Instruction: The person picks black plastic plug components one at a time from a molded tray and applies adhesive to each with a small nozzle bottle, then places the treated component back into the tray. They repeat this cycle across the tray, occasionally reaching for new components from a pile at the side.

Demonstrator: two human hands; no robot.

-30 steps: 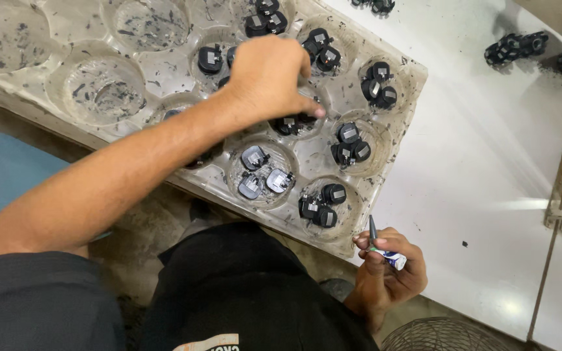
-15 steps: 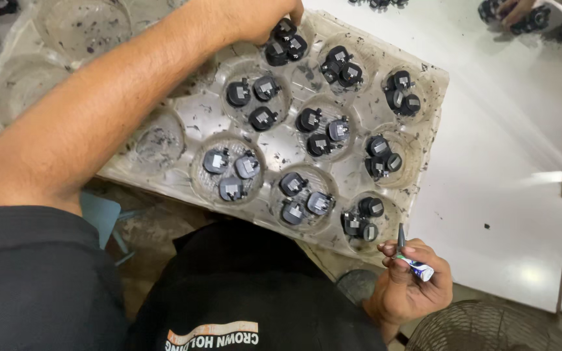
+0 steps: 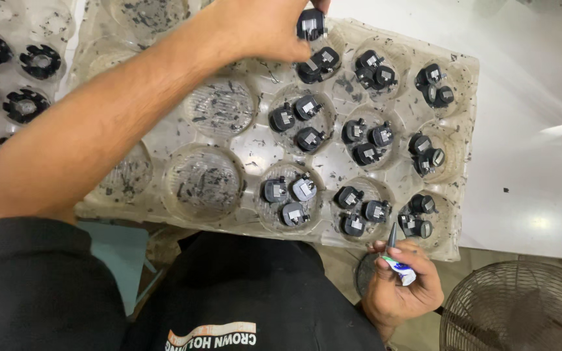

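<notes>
1. Head view — left hand [image 3: 261, 26] reaches across the clear plastic tray [image 3: 248, 146], fingers pinched shut on a black plug part [image 3: 311, 23] above the tray's far edge.
2. Right hand [image 3: 403, 289] at the tray's near edge, fingers closed around a small tube [image 3: 398, 266], nozzle up.
3. Tray sits on the white surface [image 3: 528, 130] — most cups hold three black parts.

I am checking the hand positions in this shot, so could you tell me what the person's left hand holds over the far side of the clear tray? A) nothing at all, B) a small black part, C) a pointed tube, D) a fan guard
B: the left hand pinches a small black part above the clear tray, while the right hand holds the pointed tube near the tray's close edge.
</notes>
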